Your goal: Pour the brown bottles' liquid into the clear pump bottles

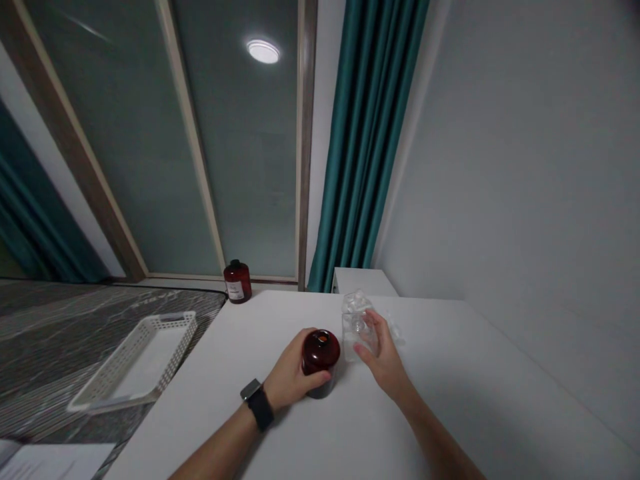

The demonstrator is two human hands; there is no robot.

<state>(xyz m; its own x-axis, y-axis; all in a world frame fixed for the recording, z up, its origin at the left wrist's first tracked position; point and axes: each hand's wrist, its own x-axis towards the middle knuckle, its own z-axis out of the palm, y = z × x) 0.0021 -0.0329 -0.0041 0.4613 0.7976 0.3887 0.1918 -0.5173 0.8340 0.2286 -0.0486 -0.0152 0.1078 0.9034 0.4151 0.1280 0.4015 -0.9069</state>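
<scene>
On the white table (280,440), my left hand (286,380) is wrapped round a dark red, glossy bottle (320,350), which stands upright with an uncapped round opening at its top. A watch with a black strap is on my left wrist. Just to the right, my right hand (386,367) has its thumb and fingers about a clear plastic package (354,320), crinkled at its upper end. The package is see-through, so its exact shape is hard to make out. A second dark red bottle (237,288), with a black cap and a white label, stands at the table's far left corner.
Left of the table, a white perforated basket (177,357) rests on a dark grey patterned surface (75,333). Papers (63,461) lie at the bottom left. Beyond the far edge are a white box-like piece (363,280), a teal curtain (370,133) and glass panels (245,167); a wall (525,167) bounds the right.
</scene>
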